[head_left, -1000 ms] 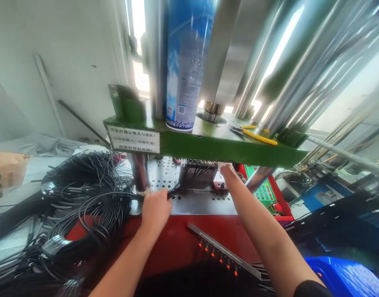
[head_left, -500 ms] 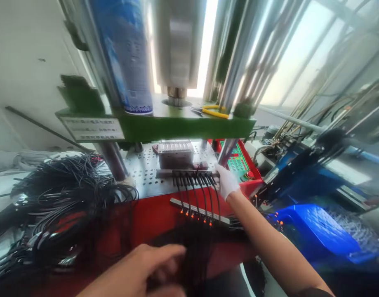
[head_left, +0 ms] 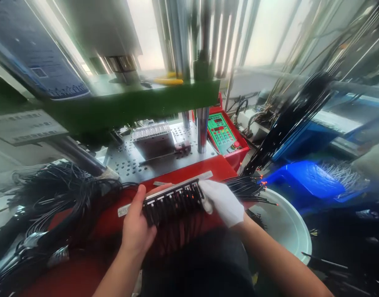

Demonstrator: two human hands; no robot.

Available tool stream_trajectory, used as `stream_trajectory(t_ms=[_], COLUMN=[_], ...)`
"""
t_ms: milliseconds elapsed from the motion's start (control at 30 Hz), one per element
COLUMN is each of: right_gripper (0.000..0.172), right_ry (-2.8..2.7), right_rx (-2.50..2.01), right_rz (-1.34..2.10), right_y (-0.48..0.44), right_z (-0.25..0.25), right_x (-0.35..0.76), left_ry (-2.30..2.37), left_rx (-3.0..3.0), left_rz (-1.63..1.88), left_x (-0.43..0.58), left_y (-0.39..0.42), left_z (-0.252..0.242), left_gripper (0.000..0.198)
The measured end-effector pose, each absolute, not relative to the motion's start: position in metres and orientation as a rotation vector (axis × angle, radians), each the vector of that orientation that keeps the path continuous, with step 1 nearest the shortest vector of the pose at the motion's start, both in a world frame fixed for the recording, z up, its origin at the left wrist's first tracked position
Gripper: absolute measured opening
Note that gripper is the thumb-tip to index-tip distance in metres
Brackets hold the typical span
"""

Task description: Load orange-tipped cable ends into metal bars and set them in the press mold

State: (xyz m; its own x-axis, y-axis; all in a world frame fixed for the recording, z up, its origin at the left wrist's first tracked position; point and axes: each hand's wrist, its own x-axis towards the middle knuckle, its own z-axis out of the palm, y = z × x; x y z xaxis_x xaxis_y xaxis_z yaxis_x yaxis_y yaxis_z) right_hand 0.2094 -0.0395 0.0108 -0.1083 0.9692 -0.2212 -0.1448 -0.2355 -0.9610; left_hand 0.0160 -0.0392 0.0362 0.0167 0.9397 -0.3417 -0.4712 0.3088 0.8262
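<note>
A dark metal bar with a row of black cables (head_left: 173, 200) is held level between my two hands, above the red table (head_left: 84, 268). My left hand (head_left: 136, 222) is bare and grips its left end, thumb on top. My right hand (head_left: 220, 202), in a white glove, closes on the right end. The cables hang down from the bar toward my lap. Just behind it a flat metal strip (head_left: 204, 175) lies on the red surface. Farther back, a ribbed metal block (head_left: 154, 142) sits on the perforated plate (head_left: 124, 163).
A green press beam (head_left: 140, 101) spans above the plate, with metal posts. A red control box (head_left: 222, 134) stands right of it. Black cable bundles lie at left (head_left: 65, 194) and right (head_left: 245, 187). A white tub (head_left: 303, 231) and blue bin (head_left: 307, 179) are at right.
The bar with cables has come away from the perforated plate toward me. My left hand has taken hold of its left end. The view has turned to the right.
</note>
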Motion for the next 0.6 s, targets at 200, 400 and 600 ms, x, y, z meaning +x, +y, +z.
stream_trajectory(t_ms=[200, 400, 600], right_gripper=[0.038, 0.04, 0.037], right_ry=[-1.334, -1.182, -1.285], right_rx=[-1.472, -1.552, -1.498], right_rz=[0.983, 1.117, 1.251], right_y=[-0.053, -0.056, -0.056], right_z=[0.007, 0.008, 0.01], right_x=[0.216, 0.252, 0.249], left_ry=[0.995, 1.058, 1.024], left_rx=[0.606, 0.609, 0.588], left_rz=[1.183, 1.177, 1.139], left_x=[0.027, 0.028, 0.03], left_y=[-0.033, -0.03, -0.029], left_z=[0.037, 0.038, 0.034], left_gripper=[0.053, 0.051, 0.051])
